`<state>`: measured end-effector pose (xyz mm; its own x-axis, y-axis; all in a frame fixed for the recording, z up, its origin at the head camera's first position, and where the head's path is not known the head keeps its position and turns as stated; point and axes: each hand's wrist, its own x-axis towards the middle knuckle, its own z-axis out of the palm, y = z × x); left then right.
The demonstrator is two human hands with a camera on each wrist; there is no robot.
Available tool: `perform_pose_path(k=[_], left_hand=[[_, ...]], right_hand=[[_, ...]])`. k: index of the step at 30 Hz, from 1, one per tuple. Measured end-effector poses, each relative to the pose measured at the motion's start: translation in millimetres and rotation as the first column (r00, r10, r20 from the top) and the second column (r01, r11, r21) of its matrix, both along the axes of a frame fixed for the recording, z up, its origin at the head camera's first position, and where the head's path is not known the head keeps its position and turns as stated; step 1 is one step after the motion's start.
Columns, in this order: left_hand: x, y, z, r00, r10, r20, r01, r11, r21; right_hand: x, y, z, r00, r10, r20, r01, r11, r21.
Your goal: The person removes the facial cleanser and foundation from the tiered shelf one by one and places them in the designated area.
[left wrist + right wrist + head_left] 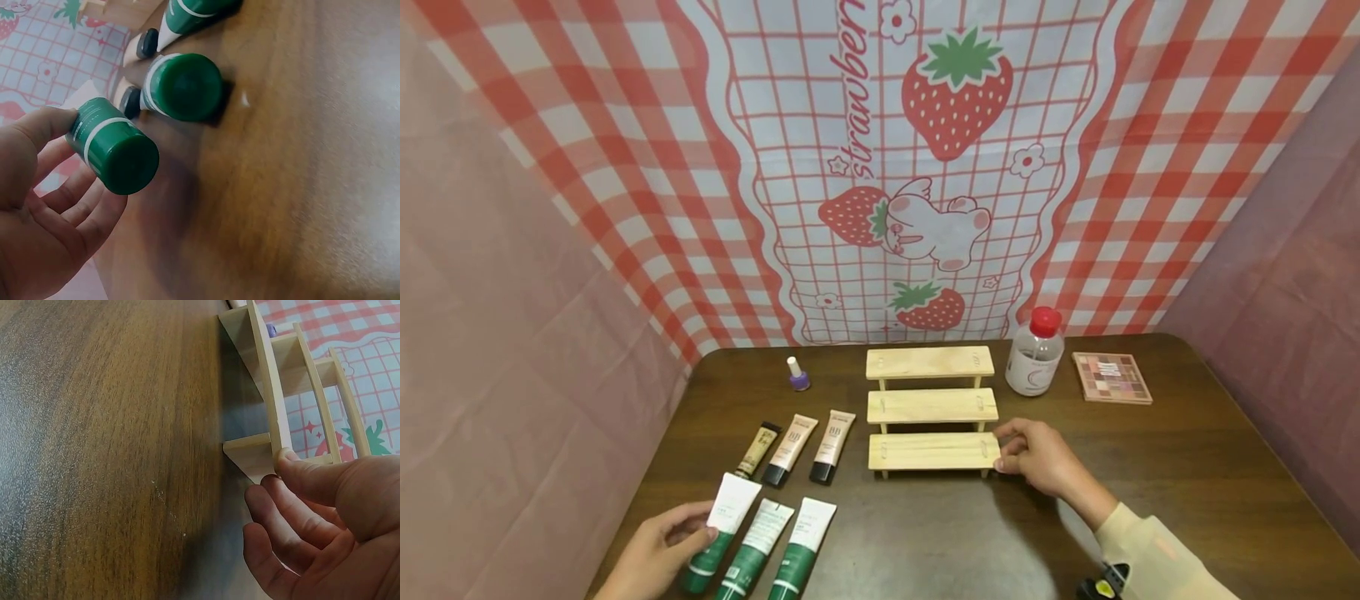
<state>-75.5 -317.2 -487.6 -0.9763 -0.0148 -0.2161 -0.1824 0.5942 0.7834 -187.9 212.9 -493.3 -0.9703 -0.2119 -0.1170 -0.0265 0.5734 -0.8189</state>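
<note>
My left hand (658, 550) holds a green-and-white squeeze tube (103, 134) between thumb and fingers, its green cap pointing toward the wrist camera. Beside it on the table lie two similar tubes, a middle one (756, 550) and a right one (803, 546). A three-step wooden display stand (934, 451) is at the middle of the table. My right hand (1037, 458) grips the right end of its lowest step; in the right wrist view the thumb (289, 456) touches the board's corner, with the other fingers curled below.
Behind the green tubes lie a gold tube (757, 450) and two beige BB cream tubes, left (791, 448) and right (832, 444). Farther back stands a purple nail polish bottle (799, 380). Right of the stand are a red-capped bottle (1033, 358) and an eyeshadow palette (1111, 377).
</note>
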Motion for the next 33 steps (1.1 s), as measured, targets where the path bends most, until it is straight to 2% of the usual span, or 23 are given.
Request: perform_pose_path(k=[6,10,14,19,28,33], left_hand=[[2.1,-7,-7.3,0.999,-0.053,0.002,0.053,0.998,0.019],[3.8,-10,-10.8,0.997,-0.071,-0.024,0.072,0.997,0.036],[4.5,-12,-13.1,0.996,-0.086,-0.018,0.087,0.995,0.055],[3.9,-15,-14.8,0.996,-0.094,0.006,0.094,0.995,0.043],[4.4,-17,-17.1,0.995,-0.101,-0.016,0.101,0.995,0.022],[4.3,-17,-16.5,0.995,-0.096,0.005,0.096,0.995,-0.009]], right_hand=[[0.3,1,-1.6,1.0,-0.001,-0.01,0.001,1.0,-0.004],[-0.2,1,-2.7,1.0,-0.003,-0.012,0.003,1.0,-0.002],[-0.7,1,-2.7,1.0,-0.005,-0.015,0.005,1.0,0.003],[-0.6,1,-2.6,1.0,0.0,-0.008,0.0,1.0,-0.001],[-0.1,0,-1.4,1.0,-0.002,-0.001,0.002,1.0,-0.007],[-0.5,1,-2.1,1.0,-0.002,-0.009,0.002,1.0,0.0]])
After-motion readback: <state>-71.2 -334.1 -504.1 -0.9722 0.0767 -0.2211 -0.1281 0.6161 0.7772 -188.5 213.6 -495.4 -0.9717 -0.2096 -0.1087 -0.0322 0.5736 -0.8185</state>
